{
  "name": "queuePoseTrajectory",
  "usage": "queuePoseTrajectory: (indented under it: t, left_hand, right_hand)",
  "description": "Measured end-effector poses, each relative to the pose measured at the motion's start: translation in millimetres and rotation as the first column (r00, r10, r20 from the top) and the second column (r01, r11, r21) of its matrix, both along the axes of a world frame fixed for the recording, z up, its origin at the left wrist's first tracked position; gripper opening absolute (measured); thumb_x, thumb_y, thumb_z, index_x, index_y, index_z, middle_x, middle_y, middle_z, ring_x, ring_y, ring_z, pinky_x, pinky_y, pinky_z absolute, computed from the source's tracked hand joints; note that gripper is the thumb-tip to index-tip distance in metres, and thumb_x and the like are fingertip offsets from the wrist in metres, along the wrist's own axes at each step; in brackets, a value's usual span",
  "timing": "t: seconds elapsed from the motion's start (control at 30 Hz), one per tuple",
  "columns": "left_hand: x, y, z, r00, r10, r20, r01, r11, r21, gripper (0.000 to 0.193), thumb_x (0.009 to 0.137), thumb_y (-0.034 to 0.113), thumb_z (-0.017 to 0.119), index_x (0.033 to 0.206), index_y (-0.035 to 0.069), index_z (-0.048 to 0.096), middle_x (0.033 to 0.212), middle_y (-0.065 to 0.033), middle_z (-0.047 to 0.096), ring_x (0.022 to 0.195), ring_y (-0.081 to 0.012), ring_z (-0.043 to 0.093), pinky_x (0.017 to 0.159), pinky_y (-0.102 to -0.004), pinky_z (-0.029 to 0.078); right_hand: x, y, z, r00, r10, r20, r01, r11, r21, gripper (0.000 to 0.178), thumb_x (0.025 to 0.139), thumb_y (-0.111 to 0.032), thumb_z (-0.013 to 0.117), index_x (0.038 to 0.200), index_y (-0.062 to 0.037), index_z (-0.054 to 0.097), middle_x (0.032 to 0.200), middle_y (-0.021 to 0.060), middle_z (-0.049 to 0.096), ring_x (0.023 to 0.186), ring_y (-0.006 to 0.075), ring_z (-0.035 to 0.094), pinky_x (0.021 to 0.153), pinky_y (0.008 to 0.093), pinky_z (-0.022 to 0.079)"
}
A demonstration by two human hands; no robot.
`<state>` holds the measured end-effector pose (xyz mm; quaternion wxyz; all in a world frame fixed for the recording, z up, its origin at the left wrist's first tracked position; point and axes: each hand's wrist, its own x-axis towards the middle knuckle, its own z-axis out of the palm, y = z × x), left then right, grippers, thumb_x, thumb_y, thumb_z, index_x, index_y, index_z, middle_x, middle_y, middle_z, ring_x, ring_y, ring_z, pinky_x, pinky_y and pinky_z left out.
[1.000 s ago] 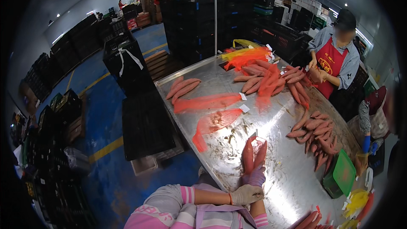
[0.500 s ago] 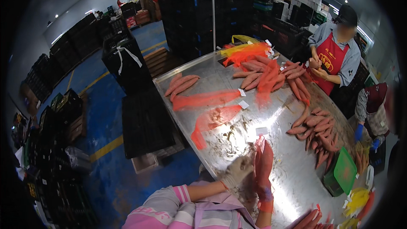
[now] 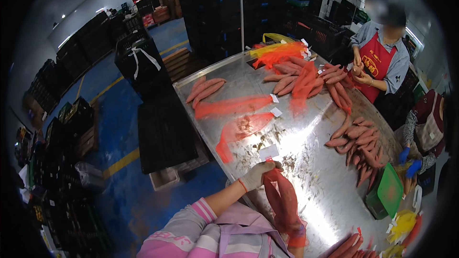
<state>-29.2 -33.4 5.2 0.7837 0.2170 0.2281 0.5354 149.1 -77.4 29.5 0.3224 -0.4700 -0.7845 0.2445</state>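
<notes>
My left hand (image 3: 260,174), in a pale knit glove, is closed on the top end of a red mesh bag beside its white tag (image 3: 268,152). Long sweet potatoes (image 3: 282,198) lie inside this bag, slanting over the metal table (image 3: 325,193). At their lower end is my right hand (image 3: 295,233), with red mesh drawn over it and around the wrist. It grips the sweet potatoes there, though its fingers are mostly hidden. Two flat red mesh bags, a nearer one (image 3: 244,128) and a farther one (image 3: 234,106), lie beyond my left hand.
Sweet potatoes are heaped at the table's right (image 3: 361,143) and far side (image 3: 291,79); a few lie far left (image 3: 208,91). A green container (image 3: 389,191) stands at the right edge. Two co-workers (image 3: 377,62) work across the table. Black crates (image 3: 167,134) stand left.
My left hand has moved up and forward and now grips the bag's top end. The bag's top has swung left, its tag with it. My right hand has shifted slightly down and left.
</notes>
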Motion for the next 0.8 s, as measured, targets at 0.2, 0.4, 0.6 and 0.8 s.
queuePoseTrajectory:
  t: [0.2,0.4,0.6,0.8]
  left_hand:
    - [-4.0,9.7,-4.2,0.945,0.137,-0.297,-0.167,0.983,-0.078,0.022,0.093,0.019,0.051,0.100,0.000,0.059,0.097,-0.0103,0.064,0.089,-0.0184,0.060,0.082,-0.0301,0.048]
    - [-42.3,43.4,6.5,0.868,0.341,-0.362,-0.404,0.908,-0.111,0.029,0.092,0.028,0.053,0.099,0.002,0.061,0.096,-0.0085,0.064,0.085,-0.0150,0.061,0.075,-0.0267,0.050]
    - [-123.4,81.5,29.4,0.676,0.607,-0.417,-0.690,0.720,-0.070,0.019,0.092,0.023,0.050,0.082,0.012,0.062,0.082,0.0023,0.059,0.077,-0.0093,0.056,0.067,-0.0229,0.046]
    - [-211.5,90.4,130.7,0.564,0.595,-0.573,-0.460,0.802,0.379,0.018,0.087,0.017,0.061,0.094,0.001,0.060,0.078,-0.0060,0.063,0.070,-0.0125,0.059,0.065,-0.0236,0.048]
  right_hand:
    - [-11.7,0.4,1.5,1.000,-0.001,0.009,0.001,1.000,0.015,0.067,0.076,0.000,0.062,0.135,-0.0062,0.033,0.128,0.0146,0.036,0.115,0.0268,0.048,0.092,0.0339,0.041]
    - [-13.5,-3.0,12.6,0.999,-0.032,0.013,0.032,0.999,0.026,0.065,0.075,0.000,0.065,0.134,-0.0052,0.036,0.125,0.0140,0.042,0.112,0.0259,0.050,0.092,0.0332,0.042]
    - [11.5,-22.6,23.6,0.994,-0.107,0.019,0.107,0.993,0.042,0.064,0.074,0.000,0.068,0.132,-0.0042,0.040,0.121,0.0135,0.048,0.110,0.0251,0.052,0.091,0.0325,0.042]
    - [19.9,-31.8,36.4,0.973,-0.231,0.021,0.228,0.971,0.077,0.063,0.073,0.000,0.071,0.130,-0.0031,0.044,0.118,0.0130,0.054,0.108,0.0243,0.054,0.091,0.0318,0.043]
